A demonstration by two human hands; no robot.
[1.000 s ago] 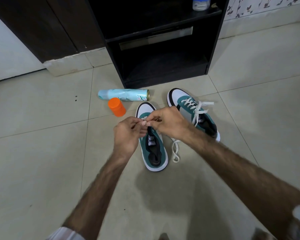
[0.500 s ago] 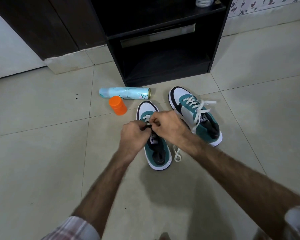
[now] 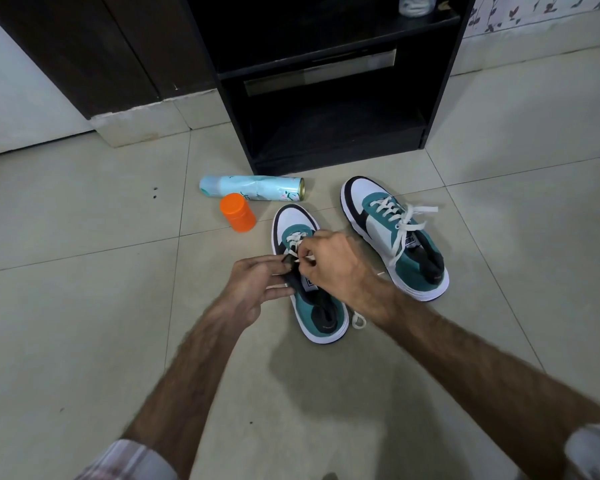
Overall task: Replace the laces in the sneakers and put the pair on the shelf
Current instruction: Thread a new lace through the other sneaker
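Right hand (image 3: pixel 336 268) pinches the white lace (image 3: pixel 296 241) over the near sneaker (image 3: pixel 310 289), threading eyelets; left hand (image 3: pixel 257 282) grips its tongue edge to steady it. Laced second sneaker (image 3: pixel 395 237) sits right of the hands, shelf (image 3: pixel 326 133) beyond.

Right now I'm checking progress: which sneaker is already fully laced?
The sneaker nearer the shelf, untouched; its lace runs up to the tongue. The other sneaker has lace only near the toe.

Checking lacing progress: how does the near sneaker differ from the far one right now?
The far sneaker is laced up to its tongue; the near sneaker has lace only near the toe. The far one lies untouched; the left hand and right hand work the near one's lace. Both are teal, white and black, on the floor.
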